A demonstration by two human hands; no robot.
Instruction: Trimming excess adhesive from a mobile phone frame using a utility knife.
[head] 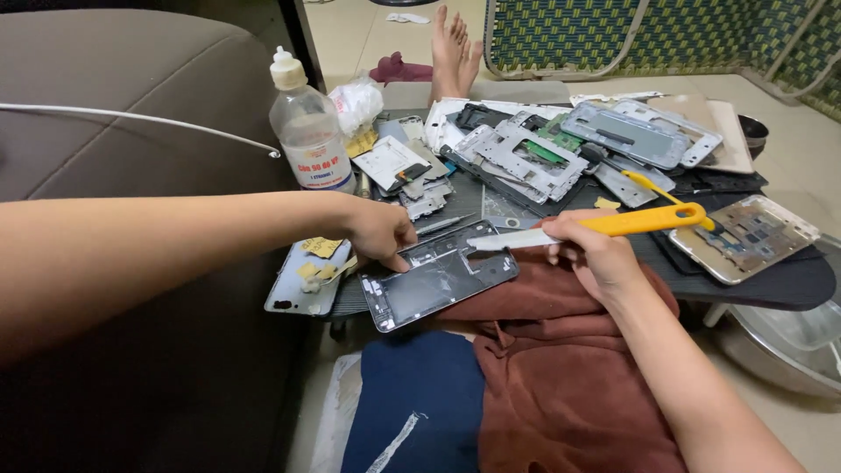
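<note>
Hands: left (378,229) pins one phone frame (438,276); right (596,254) grips one knife (596,226).

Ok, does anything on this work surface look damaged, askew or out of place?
Yes. The dark phone frame pinned by the left hand is stripped bare and overhangs the tray edge. The right hand holds a yellow-handled scraper against it. Behind, gutted silver phone frames lie heaped at all angles.
</note>
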